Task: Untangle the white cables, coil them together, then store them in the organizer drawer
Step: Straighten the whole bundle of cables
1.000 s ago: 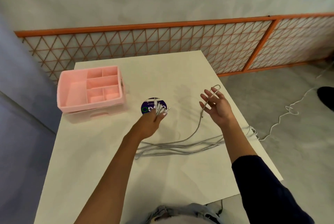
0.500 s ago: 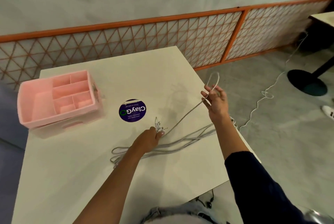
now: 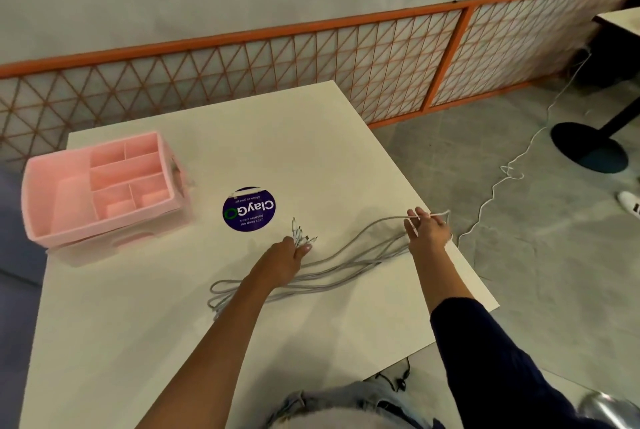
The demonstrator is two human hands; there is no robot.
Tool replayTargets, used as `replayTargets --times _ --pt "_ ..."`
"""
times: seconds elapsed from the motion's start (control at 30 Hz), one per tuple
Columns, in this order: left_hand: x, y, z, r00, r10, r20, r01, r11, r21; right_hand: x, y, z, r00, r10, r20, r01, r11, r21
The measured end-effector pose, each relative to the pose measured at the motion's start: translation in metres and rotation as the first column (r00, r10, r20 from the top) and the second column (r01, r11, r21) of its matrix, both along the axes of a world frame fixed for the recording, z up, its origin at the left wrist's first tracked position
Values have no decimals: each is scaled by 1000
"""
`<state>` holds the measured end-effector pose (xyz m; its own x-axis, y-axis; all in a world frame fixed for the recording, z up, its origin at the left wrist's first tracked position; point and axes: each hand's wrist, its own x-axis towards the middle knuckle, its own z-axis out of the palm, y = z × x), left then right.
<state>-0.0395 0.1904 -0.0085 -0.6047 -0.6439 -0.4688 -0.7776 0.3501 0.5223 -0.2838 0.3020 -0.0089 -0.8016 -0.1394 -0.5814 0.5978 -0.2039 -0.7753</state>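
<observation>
Several white cables [image 3: 346, 266] lie in long strands across the white table [image 3: 138, 342]. My left hand [image 3: 287, 259] grips their bunched plug ends, which stick up past my fingers. My right hand [image 3: 427, 236] sits low at the table's right edge and holds a loop of one cable across its fingers. The slack curves from that loop back toward my left hand. More loops lie left of my left forearm. The pink organizer [image 3: 100, 186], with open compartments on top and a drawer below, stands at the table's far left.
A round purple sticker [image 3: 249, 209] is on the table between organizer and hands. An orange lattice fence [image 3: 381, 65] runs behind. Another thin white cord [image 3: 502, 179] trails over the grey floor at right, near a black table base [image 3: 588, 148].
My right hand has dropped from a raised position to the table's right edge, carrying the cable loop down. The left hand keeps hold of the plug ends. The view has shifted.
</observation>
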Motion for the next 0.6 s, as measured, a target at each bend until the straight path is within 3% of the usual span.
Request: replayTargets --times 0.13,0.2,0.27,0.33,0.4,0.47,0.53,0.6 --pt "0 0 3 1000 8 -16 -8 1000 11 1 4 -4 995 48 84 -66 971 230" --pt "1 -1 6 999 32 -30 -32 999 19 5 2 -1 990 98 103 -134 885 446" --pt "3 -4 10 996 51 -67 -49 998 31 14 -1 6 982 191 -2 -140 728 671" --pt "8 -13 16 983 103 -154 -96 994 55 29 -10 8 928 317 -197 -82 688 721" --pt "14 -23 26 962 154 -227 -147 988 45 49 -23 -3 697 641 -322 -210 611 763" --pt "18 -30 42 946 205 -252 -205 978 23 72 -36 -14 365 888 -281 -415 425 804" --pt "22 -36 55 924 250 -290 -255 967 21 97 -47 -18 43 981 -187 -585 176 792" --pt "32 -42 64 888 297 -351 -306 952 31 126 -60 -17 -285 954 -98 -651 -117 750"
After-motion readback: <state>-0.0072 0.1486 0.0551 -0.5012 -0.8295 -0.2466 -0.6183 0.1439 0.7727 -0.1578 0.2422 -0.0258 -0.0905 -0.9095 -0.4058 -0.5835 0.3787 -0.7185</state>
